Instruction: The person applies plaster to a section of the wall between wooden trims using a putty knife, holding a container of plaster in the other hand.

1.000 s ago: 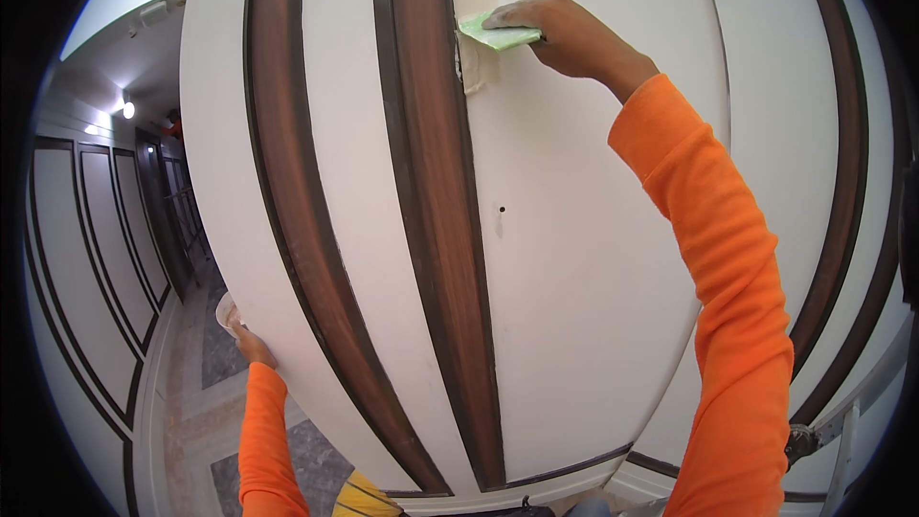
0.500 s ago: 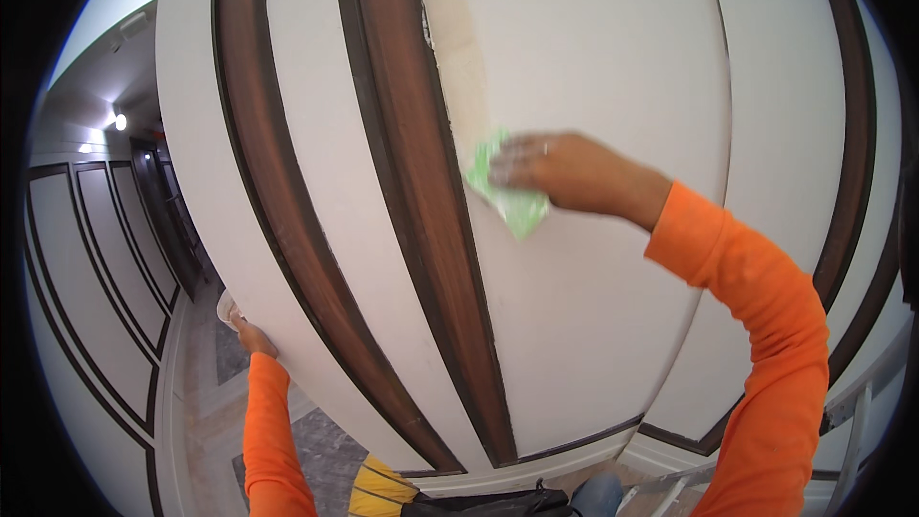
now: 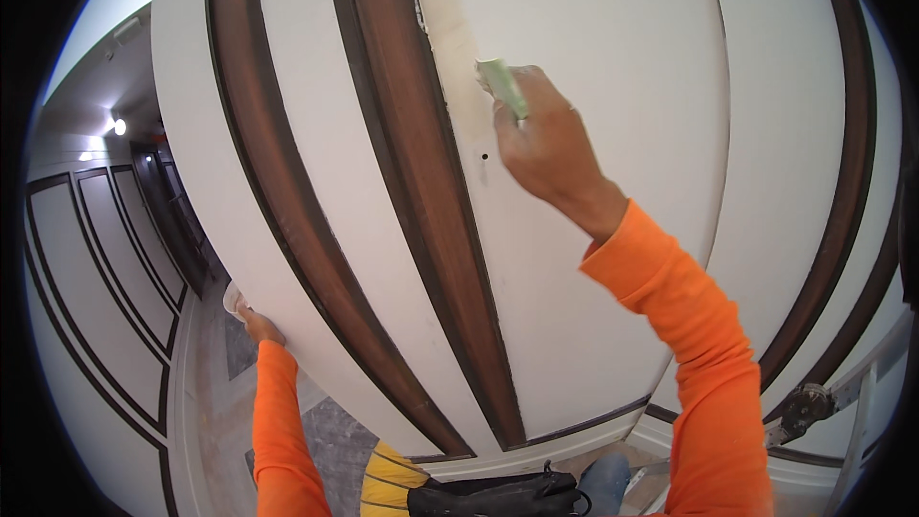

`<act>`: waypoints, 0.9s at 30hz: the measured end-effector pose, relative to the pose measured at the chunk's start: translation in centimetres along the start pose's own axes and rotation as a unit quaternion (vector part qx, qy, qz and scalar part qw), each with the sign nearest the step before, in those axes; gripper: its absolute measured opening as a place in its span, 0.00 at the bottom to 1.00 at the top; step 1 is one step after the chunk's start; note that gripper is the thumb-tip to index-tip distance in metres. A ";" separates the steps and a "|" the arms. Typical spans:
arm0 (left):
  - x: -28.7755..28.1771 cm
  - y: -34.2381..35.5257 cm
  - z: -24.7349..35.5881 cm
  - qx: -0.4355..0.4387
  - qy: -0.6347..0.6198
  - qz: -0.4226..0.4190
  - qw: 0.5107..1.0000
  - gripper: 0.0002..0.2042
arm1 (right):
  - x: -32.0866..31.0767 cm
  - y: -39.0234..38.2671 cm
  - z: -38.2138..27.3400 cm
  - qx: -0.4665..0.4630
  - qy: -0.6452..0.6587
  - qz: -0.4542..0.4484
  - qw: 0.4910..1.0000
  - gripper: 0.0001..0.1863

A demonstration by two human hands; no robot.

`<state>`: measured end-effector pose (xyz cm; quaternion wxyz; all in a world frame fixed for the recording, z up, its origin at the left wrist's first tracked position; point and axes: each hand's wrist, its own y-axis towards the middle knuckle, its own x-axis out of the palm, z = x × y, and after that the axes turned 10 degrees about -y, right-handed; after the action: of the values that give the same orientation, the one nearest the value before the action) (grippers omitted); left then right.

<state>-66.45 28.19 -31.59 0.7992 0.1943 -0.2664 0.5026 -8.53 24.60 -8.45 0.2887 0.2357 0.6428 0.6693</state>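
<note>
My right hand point(image 3: 560, 148) grips a light-green putty spreader point(image 3: 504, 86), raised in front of the white wall panel point(image 3: 593, 325). Pale paste shows along the spreader's far edge. A cream strip of filler point(image 3: 448, 24) runs down the panel beside a dark brown wooden trim point(image 3: 416, 144). Just below the spreader, a small dark hole point(image 3: 484, 157) shows in the panel. At the lower left, my left hand point(image 3: 261, 326) holds a small white tub point(image 3: 233, 300) near the wall's left edge. What the tub contains is hidden.
Part of a metal stepladder point(image 3: 866, 412) stands at the lower right. Below me are a black bag point(image 3: 488, 496) and a yellow striped item point(image 3: 391, 479). A corridor with panelled walls point(image 3: 91, 278) opens on the left. Grey mats point(image 3: 335, 445) lie on the floor.
My right hand has moved up and turned, lifting the spreader from flat near the panel to nearly edge-on. The dark hole is now uncovered. My left hand still holds the tub.
</note>
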 end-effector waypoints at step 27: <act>-1.0 2.1 -0.4 0.023 -0.051 -0.025 0.998 0.44 | 0.0 10.6 4.7 -0.181 -0.147 -0.066 0.970 0.22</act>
<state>-68.64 28.61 -32.48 0.7924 0.2442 -0.2902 0.4778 -6.15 27.93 2.39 0.4611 0.2324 0.4755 0.7122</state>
